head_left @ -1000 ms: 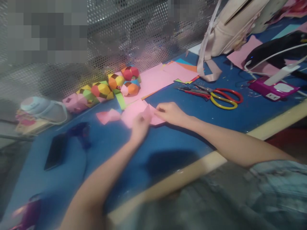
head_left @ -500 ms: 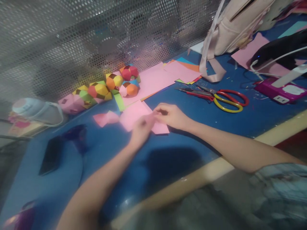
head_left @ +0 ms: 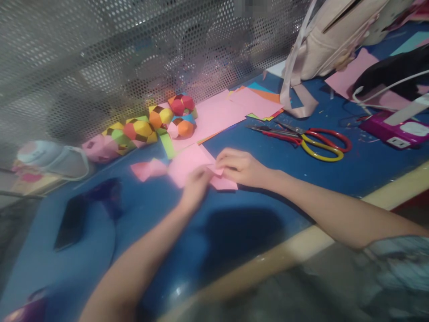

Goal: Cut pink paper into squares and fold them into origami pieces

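Between my two hands is a small folded pink paper [head_left: 216, 170], above larger pink sheets [head_left: 189, 162] on the blue table [head_left: 161, 273]. My left hand [head_left: 197, 180] pinches its left side, with the fingertips slightly blurred. On the right side, my right hand [head_left: 239, 166] has its fingers closed on the same piece. Left of the sheets lies a small folded pink and red paper piece [head_left: 149, 169]. A pair of scissors with red and yellow handles [head_left: 310, 142] rests to the right of my right hand.
Colourful folded paper balls [head_left: 137, 129] line the perforated metal panel [head_left: 134, 58]. Behind my hands lie stacked coloured sheets [head_left: 217, 114]. A bottle [head_left: 53, 158] and dark phone [head_left: 71, 221] are at left; a pink bag [head_left: 330, 40] and purple power block [head_left: 395, 129] are at right.
My hands have moved slightly apart, and more of the small pink paper shows between them. My right hand has shifted a little to the right.
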Demonstrator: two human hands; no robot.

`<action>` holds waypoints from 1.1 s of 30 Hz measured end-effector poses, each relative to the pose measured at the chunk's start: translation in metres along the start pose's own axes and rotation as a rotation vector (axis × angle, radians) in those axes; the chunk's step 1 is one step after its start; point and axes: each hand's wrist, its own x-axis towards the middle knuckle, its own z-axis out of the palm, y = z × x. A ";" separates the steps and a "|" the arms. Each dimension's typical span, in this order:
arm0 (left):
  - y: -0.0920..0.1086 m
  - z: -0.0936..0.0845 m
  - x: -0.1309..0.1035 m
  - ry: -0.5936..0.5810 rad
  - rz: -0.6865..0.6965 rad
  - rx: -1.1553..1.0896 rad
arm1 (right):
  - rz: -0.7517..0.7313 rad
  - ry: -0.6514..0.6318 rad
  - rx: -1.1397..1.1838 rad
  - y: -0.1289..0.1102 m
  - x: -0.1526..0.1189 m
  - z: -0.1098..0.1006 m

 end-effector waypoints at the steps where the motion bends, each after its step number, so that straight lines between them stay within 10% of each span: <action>1: -0.001 0.000 0.000 -0.017 -0.012 -0.028 | 0.002 -0.003 -0.010 0.000 0.000 0.000; 17: 0.001 -0.001 0.000 -0.078 -0.010 -0.074 | -0.034 -0.054 -0.010 0.002 0.000 -0.002; 33: 0.002 -0.002 0.000 -0.066 0.014 -0.045 | 0.373 -0.040 0.004 -0.006 0.006 -0.001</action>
